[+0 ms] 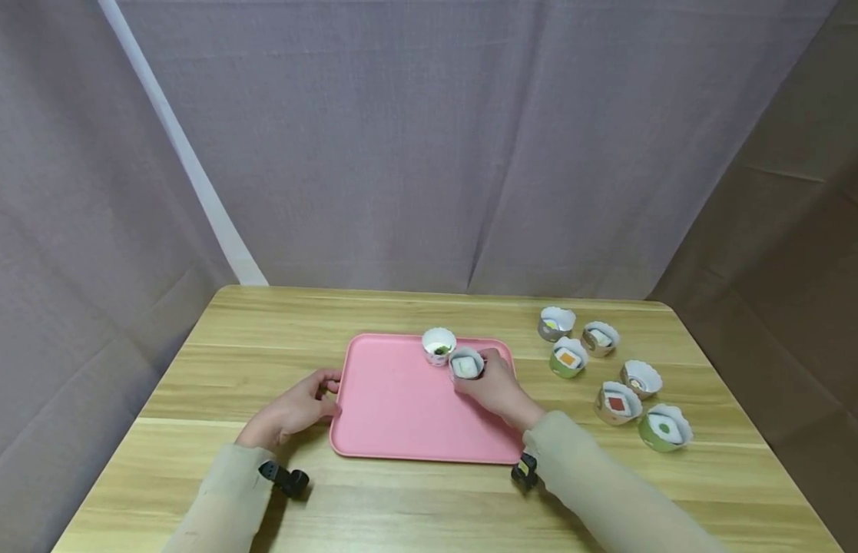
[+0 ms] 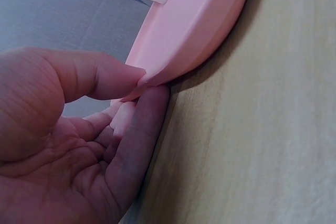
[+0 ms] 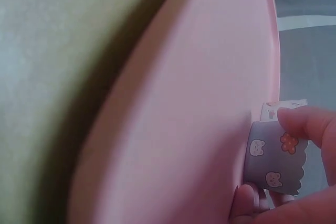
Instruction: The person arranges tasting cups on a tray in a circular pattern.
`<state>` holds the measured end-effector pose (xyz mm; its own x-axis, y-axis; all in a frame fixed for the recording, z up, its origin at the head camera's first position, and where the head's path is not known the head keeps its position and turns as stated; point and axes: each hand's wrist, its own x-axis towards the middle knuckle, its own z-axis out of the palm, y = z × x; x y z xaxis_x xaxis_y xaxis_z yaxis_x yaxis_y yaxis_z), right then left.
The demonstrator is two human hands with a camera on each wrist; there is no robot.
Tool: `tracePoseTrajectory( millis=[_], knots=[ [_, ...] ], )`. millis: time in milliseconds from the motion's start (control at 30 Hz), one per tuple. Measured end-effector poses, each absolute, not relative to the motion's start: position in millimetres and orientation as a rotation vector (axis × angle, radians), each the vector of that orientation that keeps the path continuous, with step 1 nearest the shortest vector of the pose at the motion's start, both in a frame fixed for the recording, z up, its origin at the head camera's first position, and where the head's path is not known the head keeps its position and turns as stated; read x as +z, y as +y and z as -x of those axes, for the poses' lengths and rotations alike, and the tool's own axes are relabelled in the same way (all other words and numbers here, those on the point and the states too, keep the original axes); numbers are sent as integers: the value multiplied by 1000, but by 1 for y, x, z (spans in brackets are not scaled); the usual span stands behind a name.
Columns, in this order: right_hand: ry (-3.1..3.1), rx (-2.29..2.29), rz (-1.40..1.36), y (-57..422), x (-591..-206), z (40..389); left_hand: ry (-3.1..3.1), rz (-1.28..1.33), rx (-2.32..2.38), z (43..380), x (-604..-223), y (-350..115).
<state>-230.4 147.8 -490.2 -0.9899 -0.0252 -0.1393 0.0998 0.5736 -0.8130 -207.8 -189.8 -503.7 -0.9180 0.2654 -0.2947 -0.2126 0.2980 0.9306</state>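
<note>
A pink tray [image 1: 408, 407] lies on the wooden table. My left hand [image 1: 297, 407] pinches its left edge between thumb and fingers; the left wrist view shows the thumb over the rim. Near the tray's back right part, my right hand [image 1: 498, 388] grips a grey paper baking cup [image 3: 273, 156] printed with bear faces and an orange flower. Inside that cup sits a white piece [image 1: 465, 367]. Just behind and left of it stands a white paper cup [image 1: 438, 338] with something green inside. From the head view I cannot tell whether the grey cup touches the tray.
Several more paper cups stand on the table right of the tray, including a green cup with an orange square [image 1: 568, 359], a brown cup with a red square [image 1: 616, 403] and a green cup [image 1: 665, 428] at the near right. Grey curtains [image 1: 401, 153] hang behind the table.
</note>
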Motion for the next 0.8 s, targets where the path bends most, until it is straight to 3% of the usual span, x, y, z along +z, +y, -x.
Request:
tracePoseTrajectory(
  millis=[800],
  knots=[
    [2673,-1366,-52,141,-491,235,2177,-40,1656,206,-501,-189]
  ],
)
